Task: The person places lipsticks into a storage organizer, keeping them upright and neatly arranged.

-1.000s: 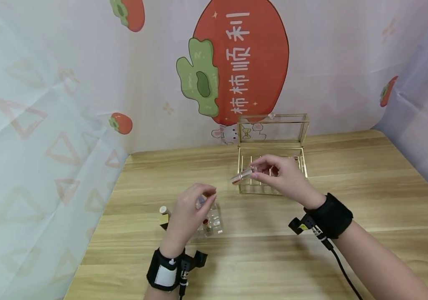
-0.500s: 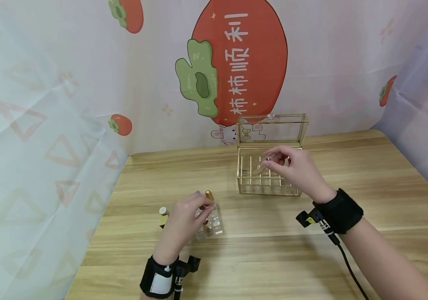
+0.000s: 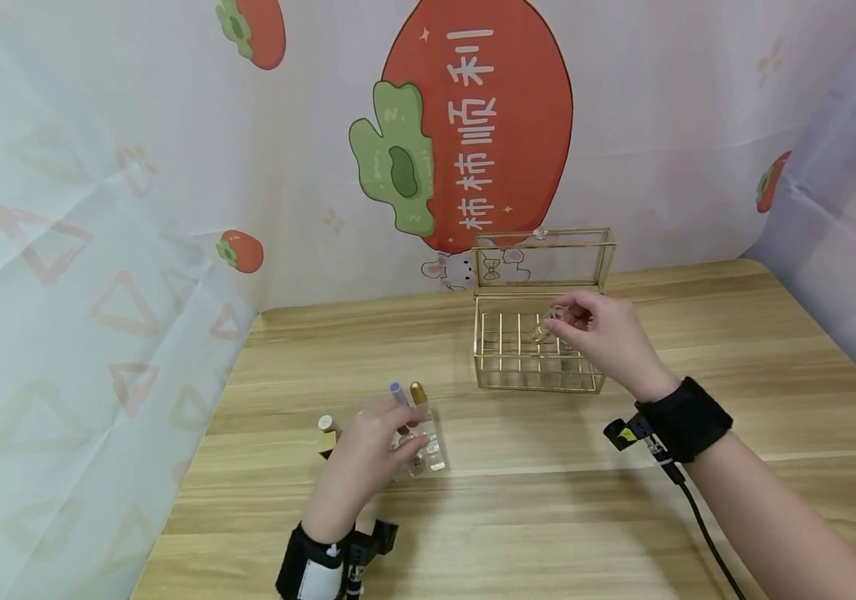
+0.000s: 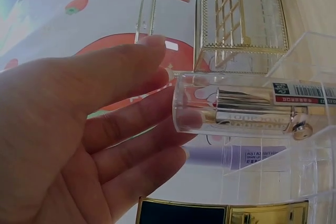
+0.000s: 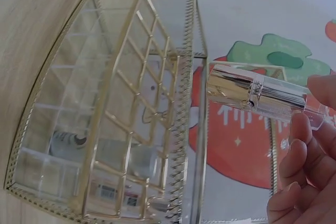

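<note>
My right hand point(image 3: 615, 337) pinches a lipstick point(image 5: 257, 90) with a shiny gold-and-silver tube by its clear end. It is held over the gold-framed glass box point(image 3: 477, 367), whose lid stands raised and whose inside is split by a gold grid. At the clear acrylic holder point(image 3: 437, 454), my left hand point(image 3: 367, 450) has its thumb and fingers apart. In the left wrist view its fingertips are right at the end of a clear-capped lipstick point(image 4: 252, 106) bearing a barcode label. A lilac tube point(image 4: 257, 157) stands beside that lipstick.
Next to the lilac tube, a gold-topped tube point(image 3: 417, 392) stands in the holder. A white-capped item point(image 3: 326, 422) is left of the left hand. Inside the box lie a pale tube point(image 5: 73, 148) and a barcode-labelled item point(image 5: 107, 192). A printed cloth point(image 3: 307, 150) hangs behind the table.
My right hand has carried the lipstick rightward over the box and turned it downward. My left hand has lowered toward the holder, its thumb and fingers parting; the lilac and gold-topped tubes have come into view.
</note>
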A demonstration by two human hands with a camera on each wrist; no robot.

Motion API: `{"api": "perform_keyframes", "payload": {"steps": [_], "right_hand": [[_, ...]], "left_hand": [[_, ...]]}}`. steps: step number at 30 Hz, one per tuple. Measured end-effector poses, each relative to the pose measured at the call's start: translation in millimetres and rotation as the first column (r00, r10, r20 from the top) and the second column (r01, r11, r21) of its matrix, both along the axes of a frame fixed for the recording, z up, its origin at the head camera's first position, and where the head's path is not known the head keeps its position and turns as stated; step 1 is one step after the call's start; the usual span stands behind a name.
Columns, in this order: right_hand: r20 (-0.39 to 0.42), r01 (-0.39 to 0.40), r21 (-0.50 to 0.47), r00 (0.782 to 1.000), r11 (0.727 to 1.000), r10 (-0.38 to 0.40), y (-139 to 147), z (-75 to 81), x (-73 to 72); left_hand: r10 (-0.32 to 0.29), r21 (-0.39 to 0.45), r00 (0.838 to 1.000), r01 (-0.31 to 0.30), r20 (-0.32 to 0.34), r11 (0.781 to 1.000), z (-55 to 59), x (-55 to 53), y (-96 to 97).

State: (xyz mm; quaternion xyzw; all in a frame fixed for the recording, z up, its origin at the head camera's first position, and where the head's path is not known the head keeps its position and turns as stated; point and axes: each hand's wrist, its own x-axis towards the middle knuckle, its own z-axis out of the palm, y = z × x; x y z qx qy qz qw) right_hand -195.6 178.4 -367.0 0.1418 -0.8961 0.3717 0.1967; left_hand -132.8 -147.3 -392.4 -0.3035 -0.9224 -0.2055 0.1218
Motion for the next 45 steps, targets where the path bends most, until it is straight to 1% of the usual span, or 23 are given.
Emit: {"api": "perform_keyframes", "payload": {"steps": [2,7,10,15,18,23,25,28,33,36,38,45], "right_hand": [[-0.005,0.007,0.012,1.000,1.000,-0.007,1,-2.6,-1.6],[-0.005,0.030,0.050,1.000,0.998,-0.030,4,-8.3,-6.3],[0.014,0.045,0.066,0.999,0.997,-0.046,5,-10.5,-8.7],[0.038,0.061,0.086,0.997,0.994,-0.065,7,-13.1,-11.5],[0.038,0.062,0.106,0.997,0.992,-0.066,8,-16.0,-13.5],[0.027,0.058,0.131,0.998,0.990,-0.062,8,-21.0,-17.1],[0.029,0.057,0.145,0.998,0.988,-0.061,7,-21.9,-18.1],[0.035,0.053,0.169,0.998,0.984,-0.060,7,-22.8,-19.7],[0.058,0.040,0.204,0.997,0.978,-0.053,6,-25.6,-22.6],[0.069,0.030,0.220,0.997,0.975,-0.046,6,-27.8,-24.4],[0.065,0.026,0.228,0.997,0.973,-0.042,5,-29.1,-25.8],[-0.001,0.018,0.289,1.000,0.957,-0.018,3,-32.1,-29.9]], "left_hand": [[0.007,-0.005,1.000,-0.007,0.016,1.000,0.5,1.2,0.2],[0.022,-0.023,0.999,-0.021,0.031,1.000,2.4,3.8,0.8],[0.032,-0.043,0.999,-0.030,0.032,0.999,4.0,5.6,1.2],[0.032,-0.068,0.999,-0.029,0.032,0.997,5.9,6.8,1.6],[0.033,-0.081,0.999,-0.031,0.027,0.996,6.8,7.7,1.6],[0.033,-0.067,0.999,-0.032,0.011,0.997,6.8,7.8,0.8],[0.028,-0.061,1.000,-0.028,0.007,0.998,6.3,7.7,0.4],[0.017,-0.079,1.000,-0.017,-0.006,0.997,5.7,7.7,0.5],[-0.019,-0.101,1.000,0.018,-0.008,0.995,5.7,7.2,1.5],[-0.024,-0.105,1.000,0.024,-0.004,0.994,5.7,7.3,1.6],[-0.022,-0.109,1.000,0.022,0.002,0.994,5.8,7.3,1.6],[-0.003,-0.118,1.000,0.007,0.029,0.993,7.3,8.9,1.6]]}}
